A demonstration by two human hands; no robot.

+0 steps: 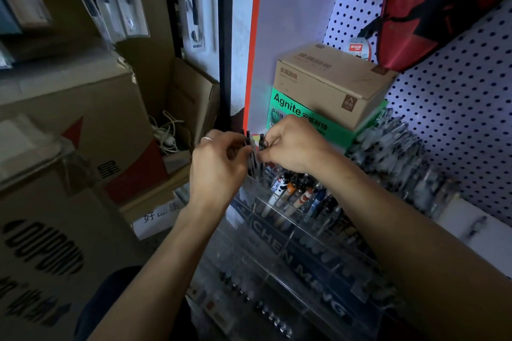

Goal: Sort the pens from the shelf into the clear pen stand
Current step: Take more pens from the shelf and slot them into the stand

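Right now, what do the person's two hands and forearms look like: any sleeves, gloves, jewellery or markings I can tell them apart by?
Both forearms are bare up to the frame edge: no sleeves, gloves, watch or bracelet show. The left hand wears a thin, pale, metallic-looking ring on one finger. The right hand shows no ring or other marking from this view. No tattoos or bandages are visible on either arm.
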